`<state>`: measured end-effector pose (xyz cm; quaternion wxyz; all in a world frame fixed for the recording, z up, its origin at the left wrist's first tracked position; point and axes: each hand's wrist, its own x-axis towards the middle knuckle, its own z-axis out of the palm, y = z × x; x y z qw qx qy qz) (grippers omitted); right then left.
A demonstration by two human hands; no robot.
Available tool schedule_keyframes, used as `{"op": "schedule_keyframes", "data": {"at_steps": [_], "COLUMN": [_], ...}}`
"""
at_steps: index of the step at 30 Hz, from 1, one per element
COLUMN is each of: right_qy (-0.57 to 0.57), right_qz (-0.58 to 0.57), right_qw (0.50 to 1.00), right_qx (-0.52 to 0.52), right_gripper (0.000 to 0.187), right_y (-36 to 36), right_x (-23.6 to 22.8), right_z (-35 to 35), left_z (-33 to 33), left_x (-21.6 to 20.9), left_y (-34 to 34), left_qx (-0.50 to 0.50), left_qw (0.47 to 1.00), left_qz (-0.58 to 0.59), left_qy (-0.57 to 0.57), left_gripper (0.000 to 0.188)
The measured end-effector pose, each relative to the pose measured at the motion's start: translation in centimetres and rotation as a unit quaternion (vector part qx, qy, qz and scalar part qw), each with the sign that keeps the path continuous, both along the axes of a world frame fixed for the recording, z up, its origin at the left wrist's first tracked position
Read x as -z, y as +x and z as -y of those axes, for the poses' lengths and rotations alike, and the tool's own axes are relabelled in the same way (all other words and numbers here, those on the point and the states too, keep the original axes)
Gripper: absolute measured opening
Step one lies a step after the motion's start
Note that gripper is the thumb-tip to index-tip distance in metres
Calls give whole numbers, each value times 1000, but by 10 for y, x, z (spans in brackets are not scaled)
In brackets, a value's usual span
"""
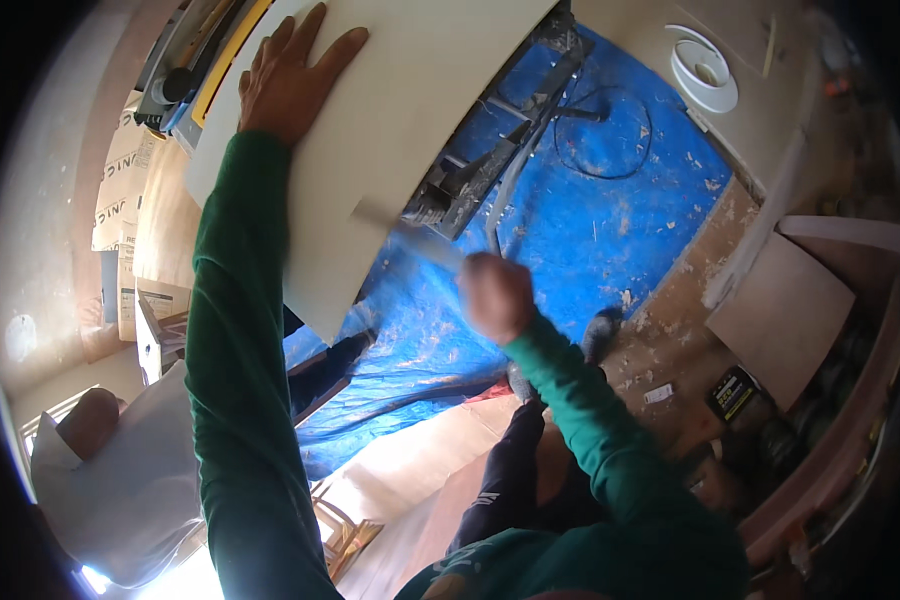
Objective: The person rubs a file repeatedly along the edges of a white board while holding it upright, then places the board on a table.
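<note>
Left hand [290, 80] lies flat, fingers spread, on the white board [390, 150] at upper centre of the frame, pinning it on the stand [490, 160] above the blue tarp [590, 220]. Right hand [495, 297], mid-frame, is closed around a blurred flat tool [410, 235] at the board's lower edge. It looks like edge trimming or scraping; the next stroke needs the board held steady.
</note>
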<state>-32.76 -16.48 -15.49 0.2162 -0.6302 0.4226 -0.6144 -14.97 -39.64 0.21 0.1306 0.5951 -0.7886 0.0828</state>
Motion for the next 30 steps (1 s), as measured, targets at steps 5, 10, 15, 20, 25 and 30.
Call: {"op": "schedule_keyframes", "data": {"at_steps": [5, 10, 15, 20, 25, 30], "right_qy": [57, 92, 36, 195, 67, 147], "right_qz": [-23, -4, -130, -1, -169, -33], "right_qw": [997, 993, 990, 974, 983, 978], "right_qx": [56, 70, 39, 116, 17, 141], "right_gripper": [19, 16, 15, 15, 24, 21], "right_y": [-18, -25, -37, -61, -28, -75], "right_x": [-32, -27, -20, -55, -9, -66], "right_z": [81, 35, 61, 83, -2, 110], "left_z": [-3, -3, -9, -5, -8, -7], "left_x": [-11, -6, -9, 4, -3, 0], "left_y": [-9, -1, -13, -3, -7, -13], "left_qx": [38, -7, -6, -5, -5, 6], "left_qw": [998, 1000, 1000, 1000, 1000, 1000], "left_qz": [-34, -9, -12, 4, -18, 0], "left_qy": [33, -1, 9, 2, 3, -11], "left_gripper": [73, 77, 75, 81, 84, 77]}}
